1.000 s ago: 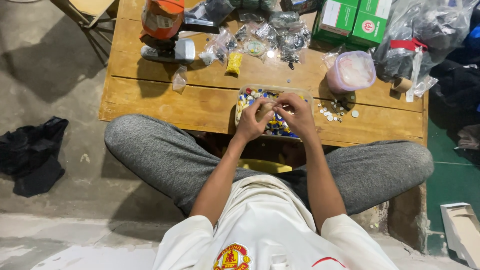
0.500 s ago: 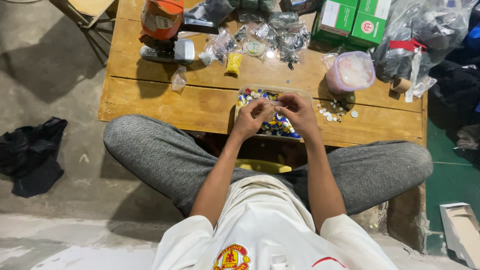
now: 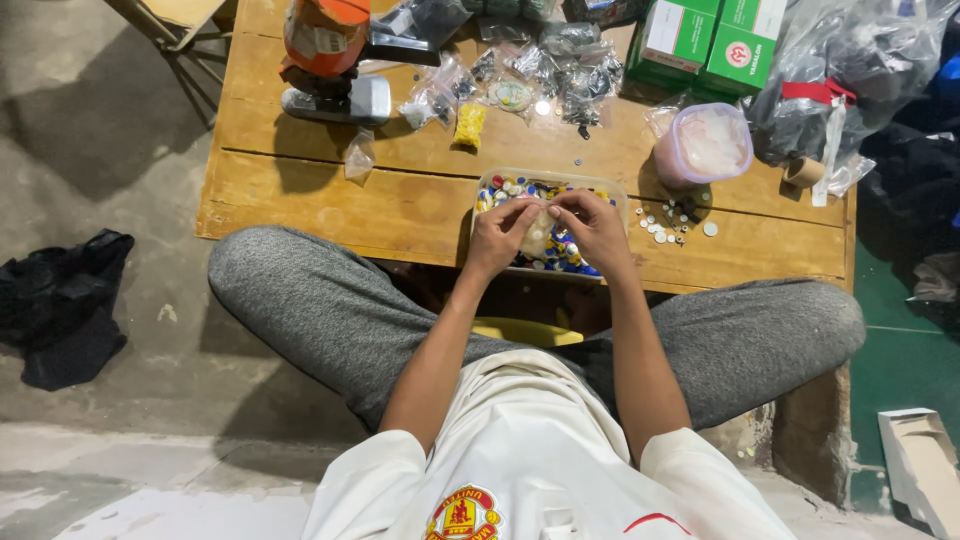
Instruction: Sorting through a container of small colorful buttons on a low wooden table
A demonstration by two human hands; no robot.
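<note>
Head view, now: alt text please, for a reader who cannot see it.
Left hand and right hand pinch a small pale piece together over a clear plastic tray of small coloured round pieces on a low wooden table, the person sitting cross-legged.

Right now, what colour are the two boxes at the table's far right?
Green with white panels, clearest in the head view.

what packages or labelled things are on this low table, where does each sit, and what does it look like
Two green boxes: far edge, right of centre, side by side, white label panels.
Orange container: far left, rounded, pale label.
Pink tub: right, round, translucent lid.
Small clear bags: far centre, dark parts inside.
Yellow packet: centre, small.
Big clear bag: far right, red band.
</note>
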